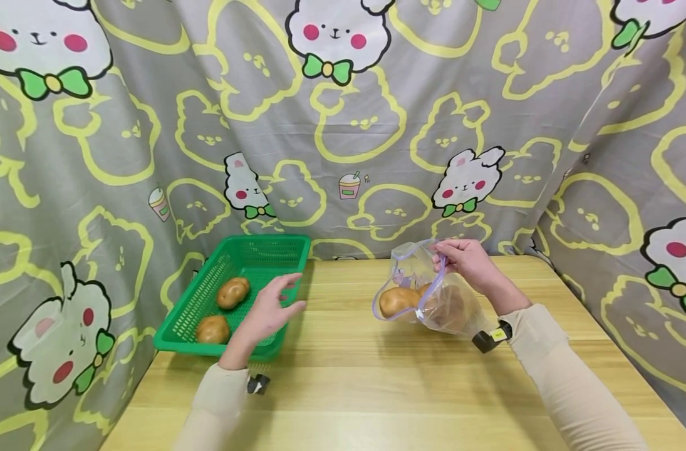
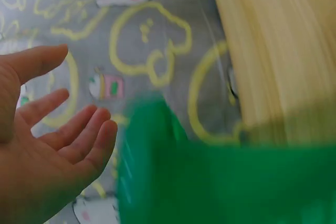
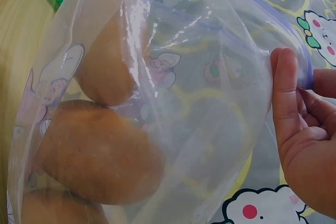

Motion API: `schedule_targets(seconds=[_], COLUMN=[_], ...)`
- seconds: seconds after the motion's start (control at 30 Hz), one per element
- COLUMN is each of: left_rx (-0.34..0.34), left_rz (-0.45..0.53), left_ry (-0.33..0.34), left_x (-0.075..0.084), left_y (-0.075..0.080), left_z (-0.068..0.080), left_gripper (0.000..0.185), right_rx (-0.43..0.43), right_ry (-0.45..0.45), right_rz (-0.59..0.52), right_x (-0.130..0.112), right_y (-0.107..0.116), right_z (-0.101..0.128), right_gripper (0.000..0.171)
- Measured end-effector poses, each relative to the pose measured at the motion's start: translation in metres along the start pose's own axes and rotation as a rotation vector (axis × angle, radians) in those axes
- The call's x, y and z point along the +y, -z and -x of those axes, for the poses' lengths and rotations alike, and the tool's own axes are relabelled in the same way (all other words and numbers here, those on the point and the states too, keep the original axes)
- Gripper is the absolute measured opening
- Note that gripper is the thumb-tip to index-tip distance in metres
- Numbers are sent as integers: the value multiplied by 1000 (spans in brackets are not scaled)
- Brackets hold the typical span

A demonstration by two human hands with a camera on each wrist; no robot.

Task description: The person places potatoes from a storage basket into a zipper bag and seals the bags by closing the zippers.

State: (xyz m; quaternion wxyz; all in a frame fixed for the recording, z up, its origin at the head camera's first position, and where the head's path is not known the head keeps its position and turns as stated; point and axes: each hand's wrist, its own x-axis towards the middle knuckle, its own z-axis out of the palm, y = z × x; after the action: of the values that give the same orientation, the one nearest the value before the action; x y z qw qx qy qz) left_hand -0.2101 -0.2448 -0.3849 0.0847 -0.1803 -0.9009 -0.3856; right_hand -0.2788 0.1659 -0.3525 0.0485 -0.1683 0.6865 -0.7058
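My right hand (image 1: 468,262) pinches the purple-trimmed rim of a clear zip bag (image 1: 454,307) on the right of the table. Inside the bag lie potatoes (image 3: 102,153), three of them visible in the right wrist view. The bag's mouth gapes toward the left. My left hand (image 1: 270,308) is over the right side of a green basket (image 1: 289,250), fingers spread and holding nothing. Two potatoes (image 1: 233,292) lie in the basket's left part. In the left wrist view the hand's fingers (image 2: 86,135) are loosely bent beside the blurred green basket.
The wooden table (image 1: 343,376) carries the basket at the left and the bag at the right. A grey curtain (image 1: 343,144) with cartoon rabbits hangs behind and along both sides. Black wrist cameras (image 1: 492,337) are strapped below each hand.
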Motion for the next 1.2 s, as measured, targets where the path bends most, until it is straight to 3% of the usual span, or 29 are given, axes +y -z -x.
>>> schedule_targets(seconds=[0.33,0.57,0.83,1.2], left_rx=[-166,-236,-241,-246], left_rz=[-120,-163,-276,-328], left_ry=[116,105,172,239], left_x=[-61,-86,-110,-124], left_y=[48,71,83,88], left_z=[13,18,28,37], left_gripper=[61,55,56,70], right_rx=[-4,-10,-14,-8], right_ry=[-7,-7,-13,-6], right_rz=[14,18,8,52], right_x=[1,-1,0,3], right_y=[1,-2,-2,-2], right_z=[0,0,-1,-1], right_gripper=[40,44,43,44])
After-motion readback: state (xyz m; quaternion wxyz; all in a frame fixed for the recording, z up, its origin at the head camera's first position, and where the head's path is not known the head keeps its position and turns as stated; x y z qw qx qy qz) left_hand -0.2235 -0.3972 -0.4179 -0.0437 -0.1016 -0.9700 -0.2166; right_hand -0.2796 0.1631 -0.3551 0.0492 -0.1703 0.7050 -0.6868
